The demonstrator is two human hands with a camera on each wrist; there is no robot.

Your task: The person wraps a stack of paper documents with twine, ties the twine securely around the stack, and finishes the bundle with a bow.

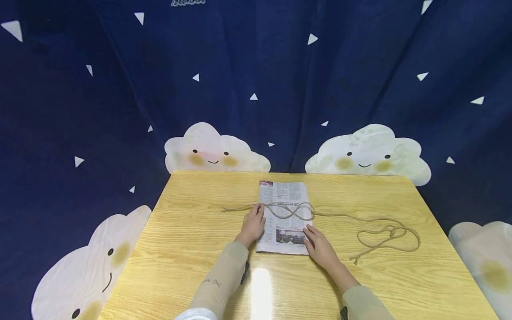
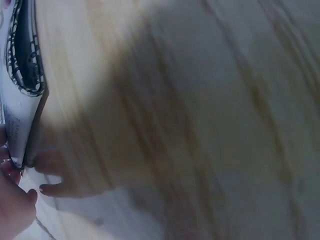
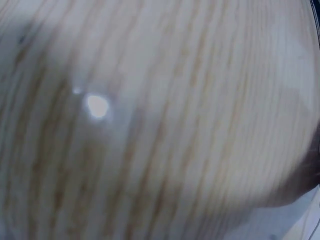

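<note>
A folded newspaper [image 1: 268,235] lies flat on the table, its long side pointing away from me. Across its upper half runs a thin tan cord [image 1: 344,215], laid in two crossing loops like a figure eight. My left hand [image 1: 253,224] rests along the paper's left edge, fingertips right by the cord. On the lower right edge lie the extended fingers of my right hand [image 1: 320,246]. The left wrist view catches the newspaper's folded layers [image 2: 22,110] end-on, with the left hand [image 2: 15,207] beside them. Only a dark sliver of the right hand enters the right wrist view.
The wooden table [image 1: 192,226] spreads out on both sides. A short cord end reaches left of the paper; the long tail coils loosely on the right, ending in a knot [image 1: 354,261]. Behind hangs a dark blue curtain [image 1: 256,58] with clouds.
</note>
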